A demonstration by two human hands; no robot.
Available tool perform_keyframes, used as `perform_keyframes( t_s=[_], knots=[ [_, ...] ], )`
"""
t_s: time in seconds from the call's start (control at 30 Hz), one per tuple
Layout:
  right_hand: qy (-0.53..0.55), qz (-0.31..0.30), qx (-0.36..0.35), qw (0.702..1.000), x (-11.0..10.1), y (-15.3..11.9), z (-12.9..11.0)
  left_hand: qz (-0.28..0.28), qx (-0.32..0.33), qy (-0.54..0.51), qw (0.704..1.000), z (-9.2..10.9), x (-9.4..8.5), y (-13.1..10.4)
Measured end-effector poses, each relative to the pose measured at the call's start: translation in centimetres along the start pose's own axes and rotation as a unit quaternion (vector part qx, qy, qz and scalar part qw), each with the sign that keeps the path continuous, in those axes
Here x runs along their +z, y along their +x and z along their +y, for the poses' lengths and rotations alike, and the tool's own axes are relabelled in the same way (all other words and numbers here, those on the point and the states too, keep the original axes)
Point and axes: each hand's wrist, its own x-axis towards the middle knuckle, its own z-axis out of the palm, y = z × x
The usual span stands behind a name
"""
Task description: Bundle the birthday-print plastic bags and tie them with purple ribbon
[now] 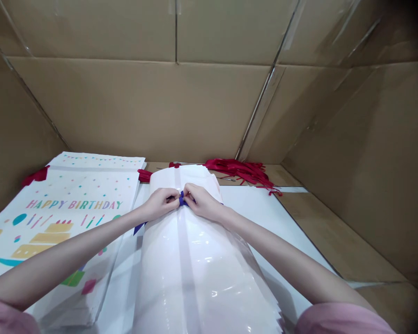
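Note:
A thick bundle of glossy white plastic bags (pixel 209 269) lies lengthwise before me, rolled or folded over, with a grey strip down its middle. Around its far part runs a purple-blue ribbon (pixel 181 201), and one tail of it sticks out at the left. My left hand (pixel 161 203) pinches the ribbon from the left, on top of the bundle. From the right, my right hand (pixel 202 202) pinches it too, fingertips almost touching those of the left. The fingers hide most of the crossing or knot.
At left lies a stack of white "Happy Birthday" printed bags (pixel 90 185), with red ribbon (pixel 36 176) at its far edge. A pile of loose red ribbons (pixel 240 170) sits behind the bundle. Tall cardboard walls (pixel 142 106) enclose the white work surface (pixel 264 208).

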Motion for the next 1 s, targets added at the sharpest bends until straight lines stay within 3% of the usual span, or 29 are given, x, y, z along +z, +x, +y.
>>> perform_keyframes(
  t_s=[0.23, 0.33, 0.5, 0.63, 0.87, 1.0],
  knots=[
    [0.0, -0.009, 0.015, 1.0, -0.9, -0.7, 0.1, -0.028, 0.018, 0.039, 0.999, 1.1, -1.1, 0.7],
    [-0.017, -0.016, 0.023, 0.999, -1.5, -1.4, 0.3, -0.018, 0.058, 0.132, 0.989, 1.6, -1.9, 0.6],
    [-0.076, -0.057, 0.027, 0.995, -2.6, -1.8, -0.3, 0.079, 0.196, 0.38, 0.9, 1.6, -2.8, -0.5],
    [-0.142, -0.095, 0.022, 0.985, -3.6, -1.7, -1.1, 0.089, 0.222, 0.442, 0.864, 0.9, -2.7, -1.8],
    [-0.187, -0.124, -0.03, 0.974, -4.3, -0.9, -1.4, 0.068, 0.133, 0.388, 0.91, -0.2, -2.5, -2.6],
    [-0.171, -0.12, -0.041, 0.977, -4.1, -0.3, -1.2, 0.06, 0.125, 0.392, 0.909, 0.4, -2.9, -2.7]
  ],
)
